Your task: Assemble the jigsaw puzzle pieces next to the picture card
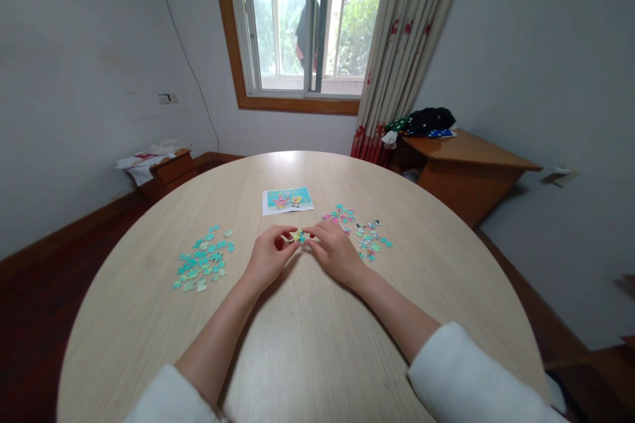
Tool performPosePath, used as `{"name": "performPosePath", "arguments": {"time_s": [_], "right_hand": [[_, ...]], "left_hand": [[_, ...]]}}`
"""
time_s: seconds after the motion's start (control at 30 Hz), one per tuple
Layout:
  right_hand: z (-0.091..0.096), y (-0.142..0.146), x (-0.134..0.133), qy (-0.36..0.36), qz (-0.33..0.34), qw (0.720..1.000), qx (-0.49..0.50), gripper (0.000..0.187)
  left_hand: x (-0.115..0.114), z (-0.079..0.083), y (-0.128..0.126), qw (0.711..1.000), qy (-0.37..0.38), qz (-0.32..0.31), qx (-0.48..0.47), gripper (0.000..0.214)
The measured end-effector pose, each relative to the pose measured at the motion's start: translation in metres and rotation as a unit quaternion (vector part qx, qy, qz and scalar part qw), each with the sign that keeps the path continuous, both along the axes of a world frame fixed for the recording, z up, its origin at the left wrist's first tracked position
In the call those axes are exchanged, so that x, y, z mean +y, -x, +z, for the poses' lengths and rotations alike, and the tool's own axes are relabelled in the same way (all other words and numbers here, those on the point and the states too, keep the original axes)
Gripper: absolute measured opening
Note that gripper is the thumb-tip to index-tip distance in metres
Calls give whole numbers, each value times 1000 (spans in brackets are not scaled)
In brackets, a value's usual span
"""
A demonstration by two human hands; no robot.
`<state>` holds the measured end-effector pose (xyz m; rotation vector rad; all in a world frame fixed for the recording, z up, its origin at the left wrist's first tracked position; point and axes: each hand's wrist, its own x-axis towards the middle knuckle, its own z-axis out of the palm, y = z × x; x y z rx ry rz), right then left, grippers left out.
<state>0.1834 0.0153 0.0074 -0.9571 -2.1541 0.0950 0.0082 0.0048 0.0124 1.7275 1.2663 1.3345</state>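
Observation:
Near the middle of the round table, my left hand [272, 252] and my right hand [335, 248] meet fingertip to fingertip. Between them are a few small jigsaw puzzle pieces [299, 236], yellow and teal, pinched by the fingers of both hands. How the pieces fit together is too small to tell. Just beyond my hands lies a picture card [288, 200] with a pink and a yellow cartoon figure on teal. Beside my right hand are loose pink and teal pieces [340, 213] and a mixed cluster of pieces [373, 240]. A larger teal pile of pieces [203, 260] lies left of my left hand.
The round wooden table [307, 357] fills the foreground. At the back right stands a brown desk [476, 152] with dark cloth [431, 120] on it. A curtain [407, 33] hangs by the window. White items [153, 157] rest on brown furniture at the left.

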Motion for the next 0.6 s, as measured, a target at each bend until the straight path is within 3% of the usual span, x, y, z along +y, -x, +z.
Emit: {"name": "performPosePath", "arguments": {"time_s": [0.2, 0.6], "right_hand": [[-1, 1, 0, 1, 0, 1000, 5, 16], [-3, 1, 1, 17, 6, 1000, -1, 17]], "left_hand": [[0, -1, -1, 998, -41, 4, 38, 20], [1, -2, 0, 996, -45, 13, 71, 11]]}}
